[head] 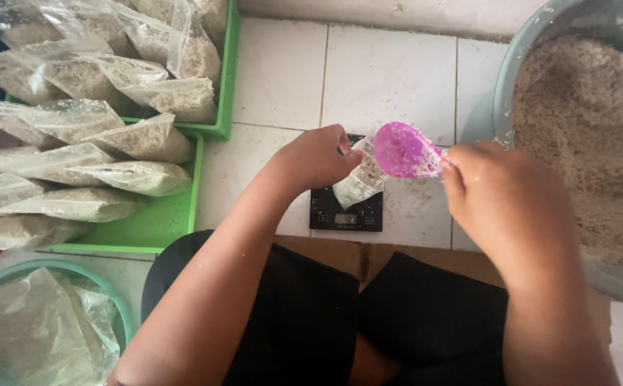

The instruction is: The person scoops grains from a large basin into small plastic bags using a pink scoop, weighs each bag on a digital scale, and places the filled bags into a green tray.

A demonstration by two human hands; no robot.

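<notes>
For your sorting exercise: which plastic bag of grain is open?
The bag on the black scale, plastic bag, held by the left hand; the others lie in green trays.

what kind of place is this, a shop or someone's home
Probably a home floor used for small-scale packing, not a shop: the person sits on white floor tiles, filling a bag on a small scale, with green trays of filled bags alongside.

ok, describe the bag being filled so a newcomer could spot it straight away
Start at the white tiled floor, then find the small black digital scale in front of the person's knees. The small clear plastic bag stands on it, held open by the left hand under the pink plastic scoop. Unlike the filled bags lying in the green trays, it is upright and open.
</notes>
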